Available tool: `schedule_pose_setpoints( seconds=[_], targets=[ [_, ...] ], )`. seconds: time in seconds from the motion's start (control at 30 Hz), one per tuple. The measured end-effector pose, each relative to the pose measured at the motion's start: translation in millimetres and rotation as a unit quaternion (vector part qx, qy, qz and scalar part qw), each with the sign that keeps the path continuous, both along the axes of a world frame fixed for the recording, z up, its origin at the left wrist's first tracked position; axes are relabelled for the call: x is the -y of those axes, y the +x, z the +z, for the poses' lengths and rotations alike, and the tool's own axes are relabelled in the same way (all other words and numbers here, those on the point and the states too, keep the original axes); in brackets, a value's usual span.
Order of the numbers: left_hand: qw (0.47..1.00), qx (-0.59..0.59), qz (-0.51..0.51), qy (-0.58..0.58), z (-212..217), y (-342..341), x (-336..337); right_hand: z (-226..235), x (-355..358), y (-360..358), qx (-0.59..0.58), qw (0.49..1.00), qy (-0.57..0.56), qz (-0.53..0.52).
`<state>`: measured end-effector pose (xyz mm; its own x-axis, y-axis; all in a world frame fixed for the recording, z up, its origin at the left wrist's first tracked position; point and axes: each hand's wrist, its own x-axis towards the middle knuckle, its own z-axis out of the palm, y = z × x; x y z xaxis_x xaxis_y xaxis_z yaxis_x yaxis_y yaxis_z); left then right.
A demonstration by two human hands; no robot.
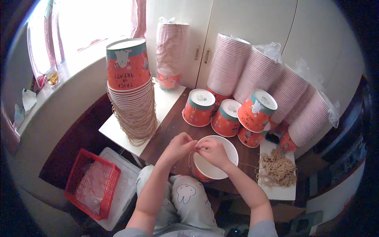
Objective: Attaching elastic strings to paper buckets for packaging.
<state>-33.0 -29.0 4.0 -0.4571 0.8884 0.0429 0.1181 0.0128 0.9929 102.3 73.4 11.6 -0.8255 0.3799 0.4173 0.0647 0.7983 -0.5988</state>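
Note:
Both my hands meet above the left rim of an open paper bucket [231,150], white inside and orange outside, which stands upright at the table's near edge. My left hand [181,148] is closed in a pinch on a thin tan string [190,160] that hangs beside the bucket's left wall. Fingertip to fingertip with it, my right hand [213,152] also pinches the string, its forearm crossing over the bucket. What the fingertips do with the string's end is too small to make out. Another length of string [248,164] comes out at the bucket's right side.
Upside-down orange buckets [198,108] stand just beyond. To the left rises a tall nested stack [130,91] with string loops down its sides. Bagged stacks [229,63] line the cabinet. A tangled twine heap [278,168] lies right; a red basket [112,189] sits lower left.

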Motion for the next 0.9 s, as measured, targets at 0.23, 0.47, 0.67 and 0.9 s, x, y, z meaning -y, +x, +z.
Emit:
schedule_pose_setpoints(
  seconds=[0.23,0.47,0.67,0.9],
  targets=[
    [1.0,-0.013,0.007,-0.024,8,-1,7,6,1,2,0.006,0.999,-0.05,-0.001],
    [0.979,-0.18,-0.069,-0.071,9,-7,18,3,-1,1,0.037,0.995,-0.093,-0.011],
    [0.952,-0.285,-0.053,-0.101,14,-1,17,0,-3,1,0.046,0.989,-0.141,-0.012],
    [0.97,-0.244,-0.005,-0.007,16,1,14,-2,-4,1,0.038,0.988,-0.152,-0.003]
  ],
)
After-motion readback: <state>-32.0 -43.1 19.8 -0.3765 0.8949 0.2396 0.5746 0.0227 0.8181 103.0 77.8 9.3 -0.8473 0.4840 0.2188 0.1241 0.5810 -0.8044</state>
